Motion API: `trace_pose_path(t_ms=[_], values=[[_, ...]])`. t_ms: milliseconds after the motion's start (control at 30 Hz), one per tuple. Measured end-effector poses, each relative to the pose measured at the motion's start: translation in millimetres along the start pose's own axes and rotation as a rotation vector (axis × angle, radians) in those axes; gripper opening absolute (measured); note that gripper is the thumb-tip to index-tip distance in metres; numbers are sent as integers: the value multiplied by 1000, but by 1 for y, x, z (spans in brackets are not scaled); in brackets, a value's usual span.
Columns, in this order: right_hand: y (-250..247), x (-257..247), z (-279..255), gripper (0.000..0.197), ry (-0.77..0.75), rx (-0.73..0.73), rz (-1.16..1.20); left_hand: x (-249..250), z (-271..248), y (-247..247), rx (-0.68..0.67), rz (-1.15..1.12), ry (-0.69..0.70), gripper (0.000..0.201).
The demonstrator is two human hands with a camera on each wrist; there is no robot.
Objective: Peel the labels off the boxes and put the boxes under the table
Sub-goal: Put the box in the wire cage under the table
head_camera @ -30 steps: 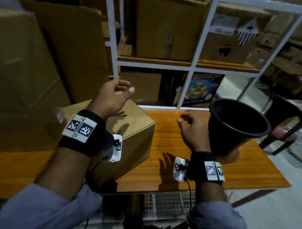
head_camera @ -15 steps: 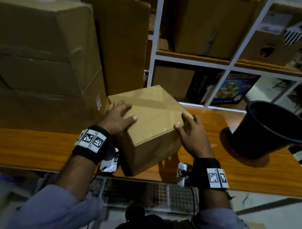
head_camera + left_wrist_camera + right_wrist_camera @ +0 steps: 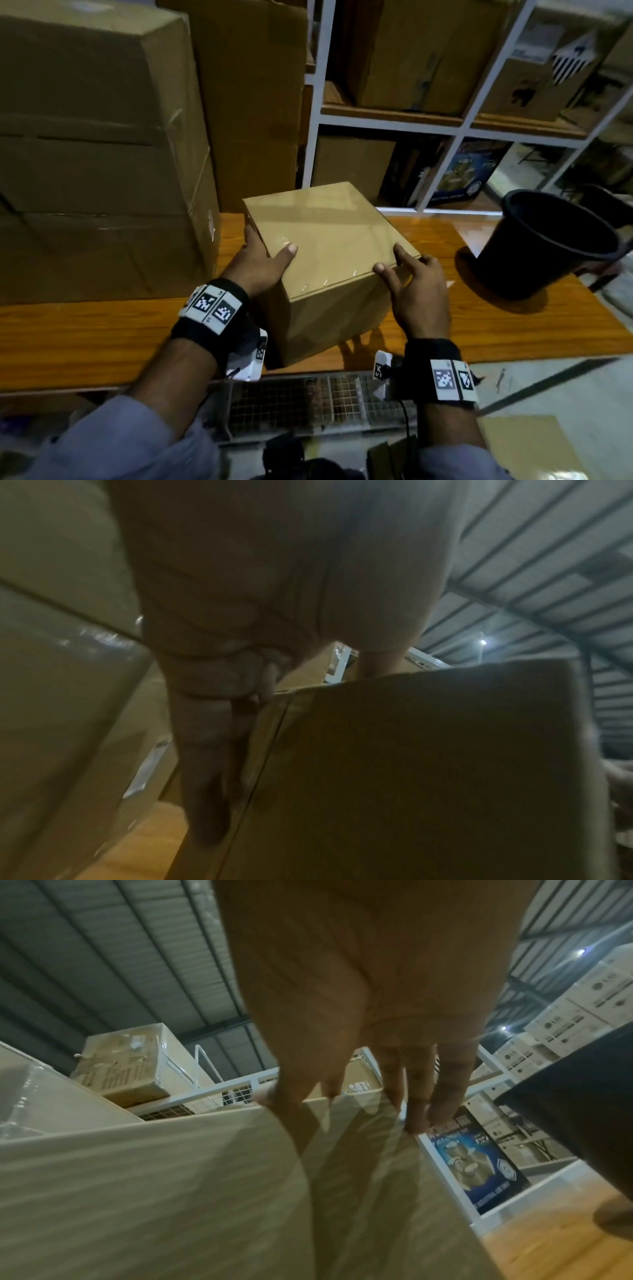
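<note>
From the head view, you had the small box [image 3: 329,240] standing on the counter [image 3: 102,329], turned corner-on towards you, just beside the big stacked cartons [image 3: 96,154]. Your left hand [image 3: 263,263] lay against its left side with the thumb flat on the top face; your right hand [image 3: 418,291] clasped the right-hand top edge, thumb on top and fingers down the side. So both hands were spread and pressing the box between them, neither one pinching. I could see no label on the faces turned to you. A pale label [image 3: 211,222] did show on the side of the lowest big carton, unpeeled. The black bucket [image 3: 548,246] stood well apart, to your right.

From the left wrist, your fingers [image 3: 212,750] ran straight down the box wall [image 3: 411,777], flat against the cardboard.

From the right wrist, your fingertips [image 3: 416,1118] reached over the box's glossy side [image 3: 359,1191], palm close behind.

My read: you were only getting a hold on this box. It was not yet under the counter, and the big cartons were waiting too.
</note>
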State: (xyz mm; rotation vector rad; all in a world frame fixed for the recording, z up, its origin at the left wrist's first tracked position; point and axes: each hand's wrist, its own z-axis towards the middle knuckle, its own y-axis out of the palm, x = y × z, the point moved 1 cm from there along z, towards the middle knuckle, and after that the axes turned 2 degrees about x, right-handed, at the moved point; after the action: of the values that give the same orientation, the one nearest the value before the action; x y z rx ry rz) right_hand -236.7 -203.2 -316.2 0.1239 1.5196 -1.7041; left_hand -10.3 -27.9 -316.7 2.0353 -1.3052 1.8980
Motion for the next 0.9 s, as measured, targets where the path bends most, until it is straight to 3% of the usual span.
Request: trace_pose_path(t_ms=[167,267,367,533,667,733,833,900], values=[[3,-23,-16,56,-38,12,-281,0,-3,9,-81,-15,-50,98],[6,-32,-20,51,-142,-84,-175,12,-5,13,-102,11,-55,88],[4,-27,-18,69,-130,-201,41,22,-6,13,-105,-45,21,76],[-8,-5,7,118,-47,-161,170,47,-6,15,-19,-139,154,55],[-18,8,28,115,-28,-137,223,66,2,15,57,-164,216,49],[-22,14,34,110,-24,-140,264,68,14,13,57,-153,178,67],[-23,25,41,108,-30,-158,342,63,30,8,48,-103,97,128],[-24,33,48,109,-30,-161,378,59,40,6,27,-46,72,154]])
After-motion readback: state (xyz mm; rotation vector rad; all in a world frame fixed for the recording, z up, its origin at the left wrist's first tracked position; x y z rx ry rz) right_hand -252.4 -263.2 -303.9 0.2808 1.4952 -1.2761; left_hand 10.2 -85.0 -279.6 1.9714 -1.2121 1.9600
